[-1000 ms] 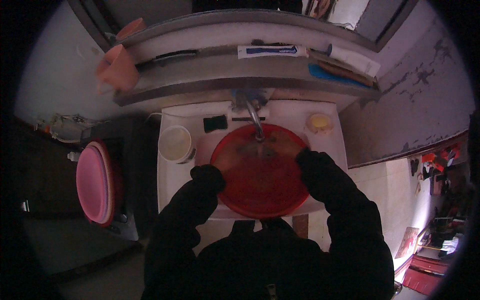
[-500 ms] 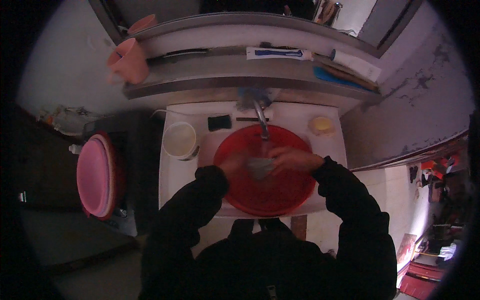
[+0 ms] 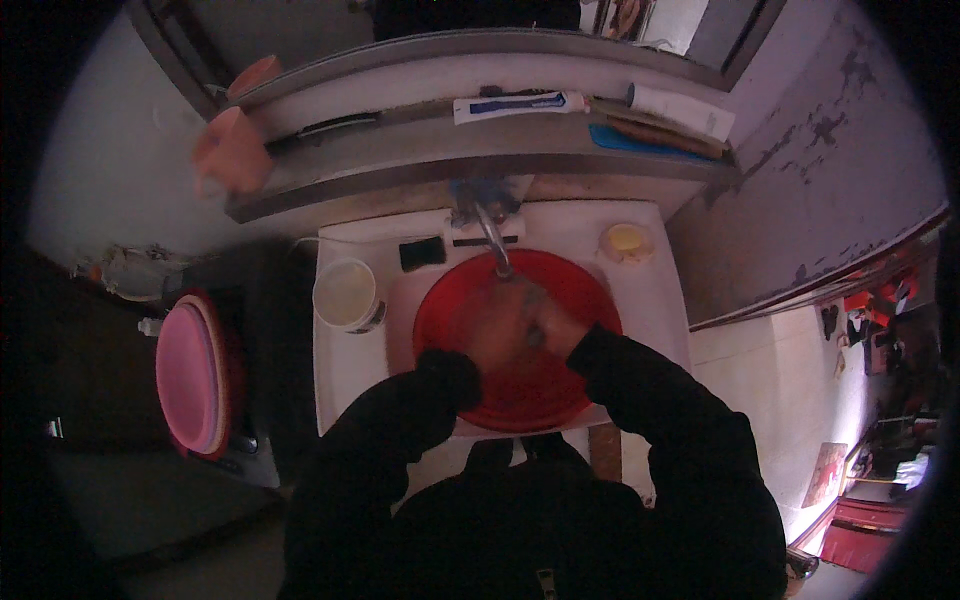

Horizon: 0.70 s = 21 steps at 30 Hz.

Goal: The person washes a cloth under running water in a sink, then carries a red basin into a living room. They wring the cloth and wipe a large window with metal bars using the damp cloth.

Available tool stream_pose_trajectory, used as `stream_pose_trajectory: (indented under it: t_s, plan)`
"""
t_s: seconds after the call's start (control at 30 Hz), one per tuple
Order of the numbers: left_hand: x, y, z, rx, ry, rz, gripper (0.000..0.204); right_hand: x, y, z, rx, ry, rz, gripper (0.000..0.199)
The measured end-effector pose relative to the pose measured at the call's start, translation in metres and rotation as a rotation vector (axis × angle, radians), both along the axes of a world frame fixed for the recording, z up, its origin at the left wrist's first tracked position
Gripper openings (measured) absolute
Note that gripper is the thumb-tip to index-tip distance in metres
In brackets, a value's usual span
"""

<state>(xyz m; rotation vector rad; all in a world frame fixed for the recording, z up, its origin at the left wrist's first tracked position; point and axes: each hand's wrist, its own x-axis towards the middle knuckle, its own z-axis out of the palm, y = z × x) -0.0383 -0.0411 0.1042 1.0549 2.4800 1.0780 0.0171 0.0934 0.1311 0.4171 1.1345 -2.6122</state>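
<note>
Head view. On the shelf above the sink lies a white tube with a blue band, and a white roll-shaped package sits to its right. A pink cup stands at the shelf's left end. A red basin fills the white sink under the tap; a white tub and a small yellow dish flank it. Over the basin, the left hand and right hand meet, blurred; finger positions cannot be told.
</note>
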Motion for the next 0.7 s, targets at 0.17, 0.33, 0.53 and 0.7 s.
stream_pose_trajectory:
  t_s: [0.17,0.33,0.53,0.7]
  plan:
    - [-0.041,-0.031,-0.058,0.130,-0.004,-0.093,0.032,-0.004,-0.002,0.050,0.371,0.013,0.243,0.027]
    - [-0.071,-0.069,-0.078,-0.185,0.087,-0.088,0.033,-0.020,0.027,0.099,0.600,0.273,0.452,0.042]
    - [-0.057,-0.064,-0.058,-0.389,0.076,0.029,0.028,-0.038,0.023,0.017,1.276,0.332,0.640,0.038]
    - [-0.048,-0.065,-0.016,-0.471,-0.026,-0.109,0.035,-0.029,0.008,-0.036,1.271,0.279,0.866,0.034]
